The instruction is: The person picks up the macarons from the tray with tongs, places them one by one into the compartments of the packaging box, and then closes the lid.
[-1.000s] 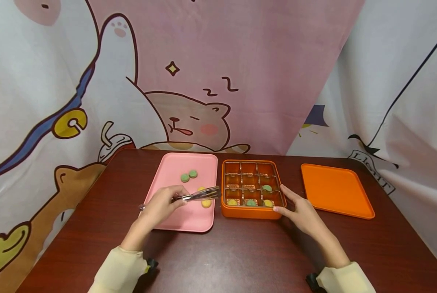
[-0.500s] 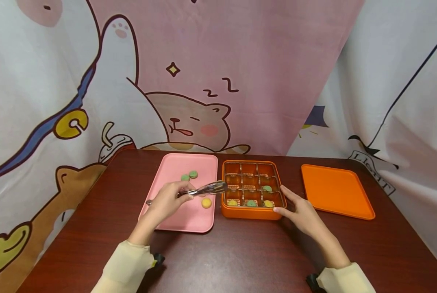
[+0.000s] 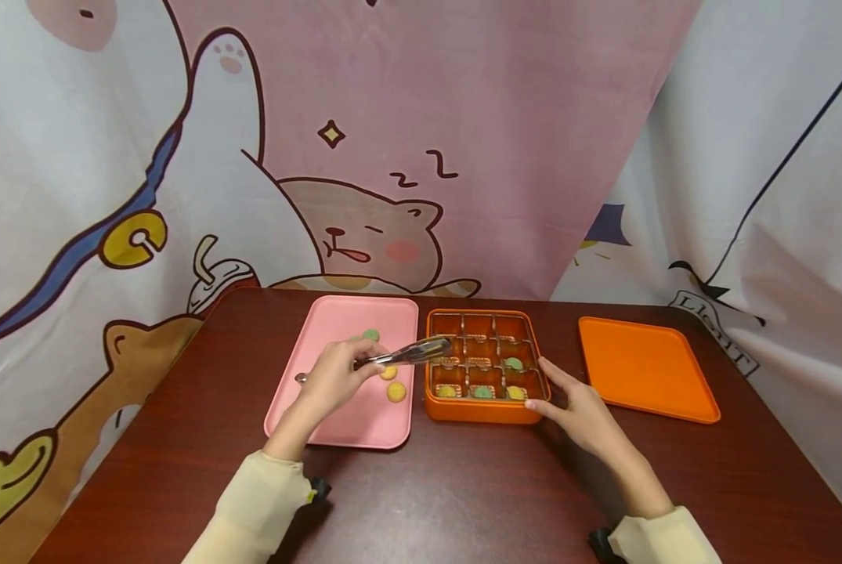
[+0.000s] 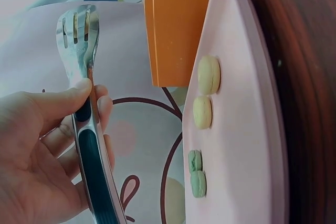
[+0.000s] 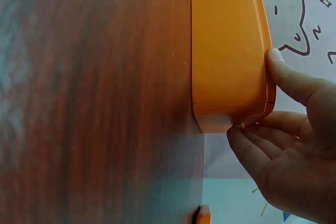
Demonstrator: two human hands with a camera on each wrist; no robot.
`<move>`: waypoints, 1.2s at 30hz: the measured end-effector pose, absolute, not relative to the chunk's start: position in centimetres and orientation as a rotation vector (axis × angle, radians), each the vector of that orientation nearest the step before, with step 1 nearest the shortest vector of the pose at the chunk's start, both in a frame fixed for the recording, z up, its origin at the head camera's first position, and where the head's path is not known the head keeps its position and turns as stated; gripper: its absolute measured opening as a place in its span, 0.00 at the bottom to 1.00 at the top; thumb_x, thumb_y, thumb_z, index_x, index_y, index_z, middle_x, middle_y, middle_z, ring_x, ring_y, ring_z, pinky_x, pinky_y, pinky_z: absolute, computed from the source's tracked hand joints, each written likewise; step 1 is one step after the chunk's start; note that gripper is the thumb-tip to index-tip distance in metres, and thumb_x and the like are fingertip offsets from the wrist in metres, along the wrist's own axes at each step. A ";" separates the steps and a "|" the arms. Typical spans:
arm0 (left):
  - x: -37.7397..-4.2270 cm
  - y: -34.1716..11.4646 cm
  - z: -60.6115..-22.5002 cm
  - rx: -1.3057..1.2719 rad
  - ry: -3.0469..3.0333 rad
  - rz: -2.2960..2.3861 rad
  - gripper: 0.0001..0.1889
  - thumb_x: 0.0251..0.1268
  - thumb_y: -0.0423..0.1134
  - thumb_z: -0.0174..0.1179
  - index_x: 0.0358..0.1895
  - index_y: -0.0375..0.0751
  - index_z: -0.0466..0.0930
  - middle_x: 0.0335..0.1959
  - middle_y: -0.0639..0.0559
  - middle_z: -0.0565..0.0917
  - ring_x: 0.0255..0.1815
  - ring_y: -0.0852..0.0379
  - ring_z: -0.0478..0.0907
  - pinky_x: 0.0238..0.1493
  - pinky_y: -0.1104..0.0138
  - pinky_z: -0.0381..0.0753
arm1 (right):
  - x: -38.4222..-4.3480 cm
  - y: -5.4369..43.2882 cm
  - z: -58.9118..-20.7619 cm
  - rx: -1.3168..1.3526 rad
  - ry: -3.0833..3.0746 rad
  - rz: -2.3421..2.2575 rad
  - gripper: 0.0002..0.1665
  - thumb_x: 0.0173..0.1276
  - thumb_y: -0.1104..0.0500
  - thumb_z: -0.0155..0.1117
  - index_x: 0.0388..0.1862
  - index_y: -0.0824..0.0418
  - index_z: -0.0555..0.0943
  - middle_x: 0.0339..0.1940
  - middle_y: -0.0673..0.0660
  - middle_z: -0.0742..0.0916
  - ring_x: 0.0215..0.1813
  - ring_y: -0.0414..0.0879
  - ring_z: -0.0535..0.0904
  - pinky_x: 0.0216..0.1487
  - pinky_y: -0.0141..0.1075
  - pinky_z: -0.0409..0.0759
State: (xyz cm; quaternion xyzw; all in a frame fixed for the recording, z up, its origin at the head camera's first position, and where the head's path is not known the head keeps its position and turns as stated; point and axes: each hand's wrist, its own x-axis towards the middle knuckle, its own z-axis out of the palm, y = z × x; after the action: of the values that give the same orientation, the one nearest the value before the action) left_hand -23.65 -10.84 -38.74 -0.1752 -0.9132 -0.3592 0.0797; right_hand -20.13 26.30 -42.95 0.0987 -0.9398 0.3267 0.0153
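My left hand (image 3: pixel 337 376) grips metal serving tongs (image 4: pixel 86 72) with dark handle inlays, raised over the right side of the pink tray (image 3: pixel 353 427). Their slotted tips reach over the left edge of the orange compartment box (image 3: pixel 484 410). Something yellowish shows through the slots. On the tray lie two yellow macarons (image 4: pixel 209 75) and two green macarons (image 4: pixel 198 183). My right hand (image 3: pixel 579 407) holds the box's near right corner, thumb at the front rim and fingers along the side. Inside the box, the front row holds yellow, green and yellow macarons; another green macaron (image 3: pixel 513 364) sits behind at right.
An orange lid-like tray (image 3: pixel 648 368) lies on the dark wooden table (image 3: pixel 463 486), right of the box. Behind the table hangs a printed cloth (image 3: pixel 519 157) with cartoon animals. The box's clear insert has several compartments.
My left hand and the tongs have moved right and slightly away from me, from above the tray to the box's left edge. My right hand stays at the box corner.
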 end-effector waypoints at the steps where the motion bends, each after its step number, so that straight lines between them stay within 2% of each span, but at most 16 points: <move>1: -23.7 -10.7 -38.7 -0.526 -2.733 -1.071 0.05 0.59 0.37 0.70 0.39 0.48 0.88 0.34 0.56 0.89 0.36 0.60 0.83 0.40 0.63 0.80 | -20.1 26.3 -43.0 0.309 -2.923 1.013 0.48 0.68 0.45 0.67 0.78 0.65 0.59 0.76 0.69 0.67 0.73 0.69 0.66 0.66 0.65 0.67; 7: -24.3 -9.7 -38.6 -0.556 -2.736 -1.070 0.05 0.61 0.36 0.69 0.39 0.48 0.88 0.31 0.58 0.87 0.34 0.61 0.81 0.40 0.65 0.78 | -20.2 26.3 -43.0 0.315 -2.924 1.002 0.48 0.68 0.44 0.66 0.78 0.65 0.59 0.76 0.69 0.67 0.73 0.69 0.66 0.67 0.65 0.67; 14: -25.1 -8.4 -38.6 -0.567 -2.735 -1.043 0.06 0.60 0.38 0.69 0.40 0.49 0.88 0.37 0.54 0.89 0.36 0.60 0.82 0.43 0.62 0.79 | -20.2 26.3 -43.0 0.306 -2.928 0.998 0.49 0.68 0.43 0.66 0.78 0.64 0.59 0.76 0.69 0.67 0.73 0.69 0.66 0.66 0.65 0.67; 19: -25.7 -7.5 -38.7 -0.566 -2.751 -1.031 0.05 0.59 0.38 0.70 0.39 0.49 0.88 0.34 0.55 0.89 0.32 0.62 0.80 0.40 0.65 0.77 | -20.2 26.3 -43.0 0.297 -2.932 1.002 0.49 0.68 0.43 0.66 0.78 0.64 0.59 0.76 0.69 0.67 0.73 0.69 0.66 0.67 0.65 0.67; 25: -26.3 -6.3 -38.7 -0.605 -2.748 -1.045 0.06 0.60 0.36 0.69 0.41 0.48 0.88 0.36 0.53 0.90 0.36 0.59 0.84 0.40 0.64 0.80 | -20.2 26.3 -42.8 0.286 -2.939 0.997 0.49 0.68 0.43 0.66 0.78 0.64 0.59 0.77 0.69 0.66 0.73 0.69 0.65 0.67 0.65 0.66; 31: -26.8 -5.5 -39.1 -0.604 -2.775 -1.000 0.07 0.61 0.39 0.69 0.42 0.48 0.88 0.35 0.53 0.90 0.33 0.59 0.82 0.37 0.65 0.78 | -20.2 26.3 -42.7 0.282 -2.937 0.991 0.48 0.68 0.45 0.67 0.78 0.64 0.59 0.76 0.69 0.67 0.73 0.69 0.66 0.66 0.65 0.67; 36: -27.1 -5.0 -39.6 -0.607 -2.809 -0.970 0.08 0.62 0.39 0.68 0.44 0.48 0.87 0.39 0.51 0.90 0.39 0.55 0.84 0.43 0.61 0.80 | -20.0 26.3 -42.8 0.281 -2.936 0.995 0.48 0.68 0.44 0.67 0.78 0.64 0.60 0.76 0.69 0.68 0.73 0.69 0.66 0.66 0.66 0.67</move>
State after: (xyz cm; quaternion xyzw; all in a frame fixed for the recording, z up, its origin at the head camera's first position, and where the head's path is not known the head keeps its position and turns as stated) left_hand -27.08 -5.00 -39.64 -0.1998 -0.9247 -0.3194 0.0543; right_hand -20.04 26.26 -42.83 0.0904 -0.9431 0.3196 0.0145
